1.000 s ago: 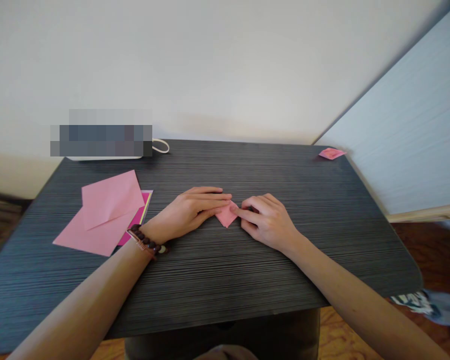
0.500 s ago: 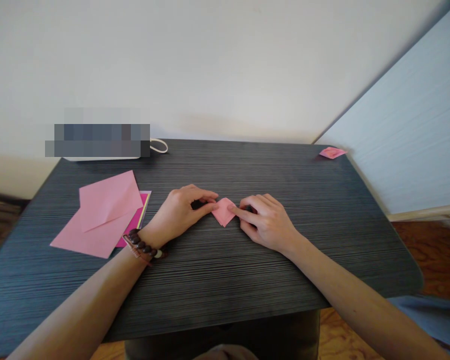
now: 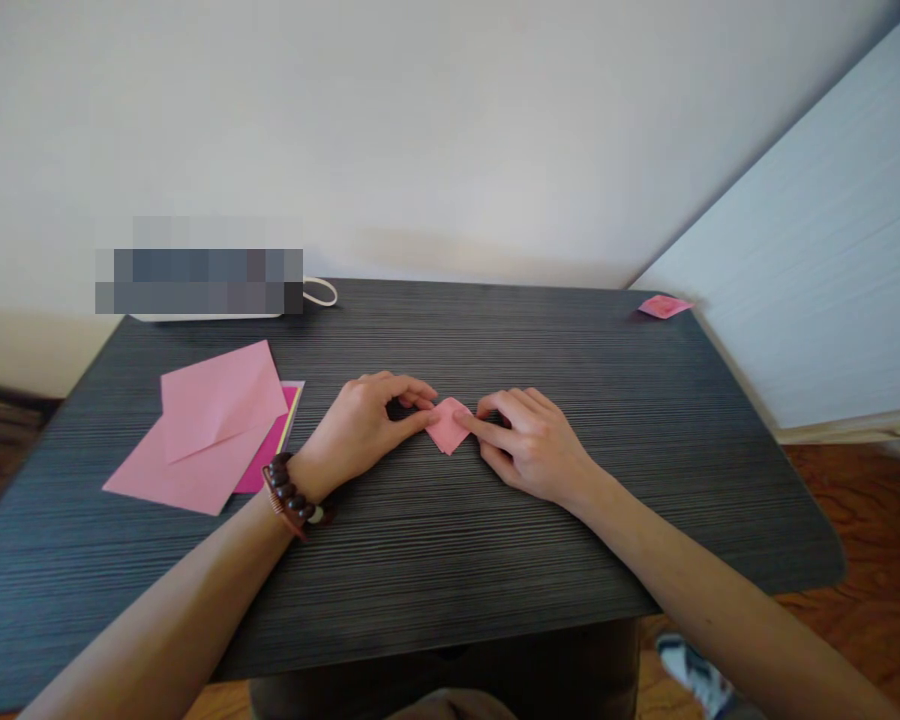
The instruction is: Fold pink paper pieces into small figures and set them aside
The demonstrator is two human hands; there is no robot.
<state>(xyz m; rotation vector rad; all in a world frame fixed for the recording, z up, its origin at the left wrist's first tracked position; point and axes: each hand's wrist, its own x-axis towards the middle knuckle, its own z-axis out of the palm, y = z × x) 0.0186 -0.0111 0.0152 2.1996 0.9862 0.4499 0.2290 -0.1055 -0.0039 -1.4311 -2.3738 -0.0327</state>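
Observation:
A small folded pink paper (image 3: 449, 428) lies flat on the dark desk, a diamond with one point toward me. At its left corner, my left hand (image 3: 367, 420) grips it, thumb on top and fingers curled behind. My right hand (image 3: 529, 440) is at the opposite corner, index fingertip pressing on the paper and the other fingers bent. The undersides of both hands' fingers are partly hidden.
Large pink paper sheets (image 3: 195, 440) overlap a magenta sheet (image 3: 259, 465) on the left. A folded pink paper piece (image 3: 664, 306) rests at the desk's (image 3: 495, 570) far right corner. Back left stands a blurred-out object with a white loop (image 3: 321, 291). A shoe (image 3: 682, 665) shows below.
Both hands stay on the folded paper, which has hardly moved. My left wrist has shifted slightly right. Blue cloth at the lower right has gone from view, and a shoe shows on the floor.

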